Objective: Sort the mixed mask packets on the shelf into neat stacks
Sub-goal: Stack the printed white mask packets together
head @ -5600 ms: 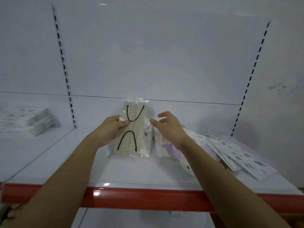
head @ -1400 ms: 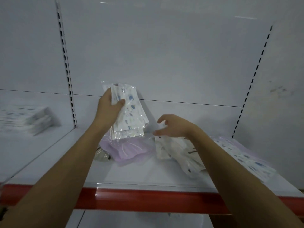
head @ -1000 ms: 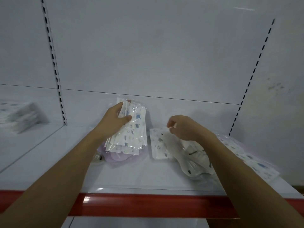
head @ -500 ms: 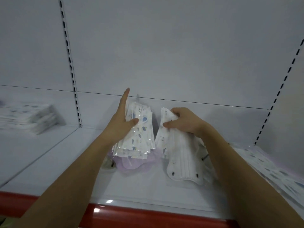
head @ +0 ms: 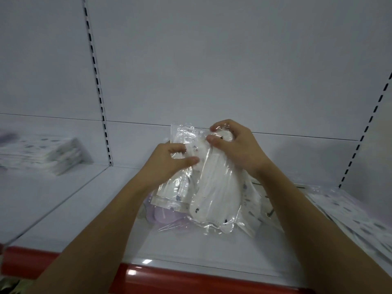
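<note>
My left hand (head: 169, 162) grips a bundle of clear-wrapped patterned mask packets (head: 176, 189), held upright above the white shelf (head: 89, 213). My right hand (head: 233, 147) pinches the top of a white folded mask packet (head: 216, 196) and presses it against the front of that bundle. Under them a lilac mask packet (head: 163, 217) lies on the shelf. More loose patterned packets (head: 254, 204) lie behind and to the right of the white one, partly hidden by my right forearm.
A neat stack of patterned packets (head: 53, 155) sits on the neighbouring shelf section at the left. A spread pile of patterned packets (head: 356, 219) lies at the right end. The shelf has a red front edge (head: 169, 276) and slotted uprights (head: 97, 81).
My right hand has lifted the white folded mask packet off the shelf and brought it left against the bundle in my left hand. The two hands have closed together.
</note>
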A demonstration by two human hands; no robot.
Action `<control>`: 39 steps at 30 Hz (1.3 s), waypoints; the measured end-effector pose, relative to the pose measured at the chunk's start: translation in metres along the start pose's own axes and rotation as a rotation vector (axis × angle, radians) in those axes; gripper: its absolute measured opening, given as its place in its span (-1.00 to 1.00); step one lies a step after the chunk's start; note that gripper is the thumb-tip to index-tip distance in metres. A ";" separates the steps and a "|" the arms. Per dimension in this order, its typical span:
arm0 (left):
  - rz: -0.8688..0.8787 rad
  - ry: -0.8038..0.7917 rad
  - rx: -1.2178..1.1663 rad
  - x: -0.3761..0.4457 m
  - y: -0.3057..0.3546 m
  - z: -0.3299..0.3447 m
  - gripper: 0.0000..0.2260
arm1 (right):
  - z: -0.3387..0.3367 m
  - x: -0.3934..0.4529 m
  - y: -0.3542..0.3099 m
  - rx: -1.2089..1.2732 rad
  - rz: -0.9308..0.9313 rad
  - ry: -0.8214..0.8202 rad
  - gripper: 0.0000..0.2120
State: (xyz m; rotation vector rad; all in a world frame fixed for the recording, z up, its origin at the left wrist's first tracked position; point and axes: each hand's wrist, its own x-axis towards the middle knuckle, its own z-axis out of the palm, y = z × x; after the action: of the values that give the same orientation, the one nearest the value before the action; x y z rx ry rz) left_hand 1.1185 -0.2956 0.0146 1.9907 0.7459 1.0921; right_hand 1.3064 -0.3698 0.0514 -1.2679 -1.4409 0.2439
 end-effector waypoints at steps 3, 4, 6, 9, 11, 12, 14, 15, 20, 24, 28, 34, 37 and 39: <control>-0.001 0.111 -0.062 0.001 0.001 -0.005 -0.85 | -0.031 0.004 -0.001 -0.131 -0.026 0.098 -0.77; -0.007 0.166 -0.093 0.002 0.001 -0.008 -0.85 | -0.043 0.004 -0.001 -0.194 -0.005 0.110 -0.76; -0.013 0.255 -0.159 0.005 0.002 -0.013 -0.88 | -0.062 0.003 0.004 -0.355 0.125 0.059 -0.77; -0.032 0.378 -0.257 0.006 0.003 -0.018 -0.95 | -0.075 0.001 0.015 -0.586 0.313 -0.064 -0.74; -0.031 0.427 -0.318 0.005 0.004 -0.019 -0.92 | -0.075 0.001 0.017 -0.617 0.332 -0.081 -0.66; -0.040 0.436 -0.345 0.005 0.003 -0.020 -0.91 | -0.074 0.001 0.016 -0.617 0.303 -0.059 -0.59; -0.074 0.428 -0.390 0.007 0.001 -0.021 -0.94 | -0.073 0.002 0.010 -0.676 0.188 0.055 -0.44; -0.087 0.413 -0.389 0.007 -0.001 -0.021 -0.94 | -0.073 0.003 0.005 -0.755 0.120 0.099 -0.39; -0.099 0.326 -0.346 0.008 -0.003 -0.016 -0.92 | -0.075 0.002 -0.020 -1.138 0.049 -0.219 -0.50; -0.083 0.186 -0.278 0.009 -0.003 -0.005 -0.93 | -0.084 -0.009 -0.024 -1.015 0.187 -0.449 -0.64; 0.032 0.082 -0.259 0.003 -0.002 0.009 -0.67 | -0.088 -0.021 -0.020 -0.968 0.433 -0.653 -0.26; 0.113 -0.056 -0.085 0.003 -0.006 0.017 -0.66 | -0.075 -0.056 0.014 -0.995 0.502 -0.729 -0.34; 0.077 -0.062 -0.116 0.000 -0.001 0.021 -0.65 | -0.080 -0.060 0.023 -0.888 0.418 -0.560 -0.68; 0.051 -0.049 -0.119 0.000 0.001 0.021 -0.67 | -0.083 -0.063 0.025 -0.880 0.362 -0.498 -0.82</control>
State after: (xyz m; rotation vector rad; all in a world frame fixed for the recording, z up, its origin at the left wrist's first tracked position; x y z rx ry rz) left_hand 1.1371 -0.3032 0.0074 1.9379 0.5932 1.0877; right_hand 1.3727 -0.4489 0.0243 -2.3162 -1.8114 0.1715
